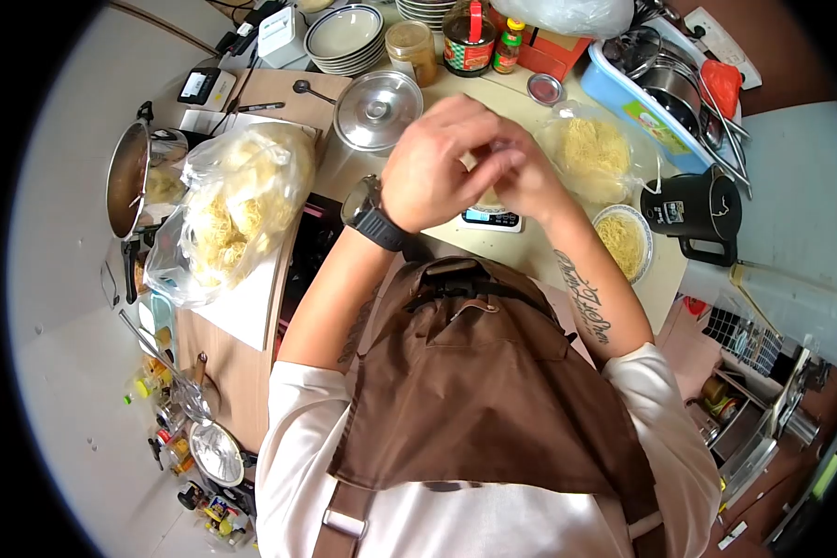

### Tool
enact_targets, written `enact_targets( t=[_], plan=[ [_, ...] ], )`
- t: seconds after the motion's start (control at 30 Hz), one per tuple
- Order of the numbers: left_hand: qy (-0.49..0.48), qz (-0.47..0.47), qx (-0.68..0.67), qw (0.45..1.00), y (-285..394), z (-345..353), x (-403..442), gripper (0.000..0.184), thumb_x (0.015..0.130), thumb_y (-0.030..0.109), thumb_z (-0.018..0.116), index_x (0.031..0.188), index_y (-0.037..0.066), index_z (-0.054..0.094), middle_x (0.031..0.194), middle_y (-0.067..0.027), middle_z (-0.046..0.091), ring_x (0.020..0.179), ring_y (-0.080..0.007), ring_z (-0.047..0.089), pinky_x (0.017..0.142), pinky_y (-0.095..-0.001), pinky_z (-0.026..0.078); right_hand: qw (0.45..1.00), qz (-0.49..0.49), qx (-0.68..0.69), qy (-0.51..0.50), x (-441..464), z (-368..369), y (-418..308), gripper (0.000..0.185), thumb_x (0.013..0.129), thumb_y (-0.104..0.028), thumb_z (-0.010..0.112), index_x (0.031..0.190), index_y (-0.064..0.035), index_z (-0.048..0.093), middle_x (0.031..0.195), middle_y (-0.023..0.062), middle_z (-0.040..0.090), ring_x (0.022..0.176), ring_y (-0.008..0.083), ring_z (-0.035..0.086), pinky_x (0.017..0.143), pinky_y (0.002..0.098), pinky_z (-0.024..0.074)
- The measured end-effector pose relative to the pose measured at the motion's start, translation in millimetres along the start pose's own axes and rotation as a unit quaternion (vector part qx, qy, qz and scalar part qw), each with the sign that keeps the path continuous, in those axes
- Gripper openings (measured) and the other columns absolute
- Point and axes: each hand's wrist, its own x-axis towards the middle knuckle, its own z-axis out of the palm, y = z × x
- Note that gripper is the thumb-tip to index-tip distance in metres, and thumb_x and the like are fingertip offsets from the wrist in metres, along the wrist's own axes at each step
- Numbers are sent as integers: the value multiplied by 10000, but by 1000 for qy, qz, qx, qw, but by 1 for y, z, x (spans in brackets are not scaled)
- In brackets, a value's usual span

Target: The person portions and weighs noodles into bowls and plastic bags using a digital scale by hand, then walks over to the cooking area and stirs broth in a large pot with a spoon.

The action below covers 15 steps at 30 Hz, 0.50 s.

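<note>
Your left hand (442, 166), fingers curled, partly covers your right hand (523, 175); I cannot tell whether either grips anything. Leave the digital scale's (493, 223) readout uncovered at six o'clock, and your right forearm (593, 265) clear of the thin noodles (618, 240) in the white bowl (649, 249) at four o'clock.

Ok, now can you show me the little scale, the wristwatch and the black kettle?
Little scale (481, 216): head view, on its lit screen.
Wristwatch (362, 199): head view, on its case.
Black kettle (693, 206): head view, on the side of its body.
</note>
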Motion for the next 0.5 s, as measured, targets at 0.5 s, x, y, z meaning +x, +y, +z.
enact_targets(
  t=[0.5],
  plan=[
    [136,-284,-282,906,-32,15,-46,141,907,114,732,888,-17,686,849,-24,666,744,-73,577,654,-238,469,947,266,173,-38,10,6,-22,274,1091,-289,409,1069,-80,584,812,-62,502,672,24,389,597,207,355]
  ],
)
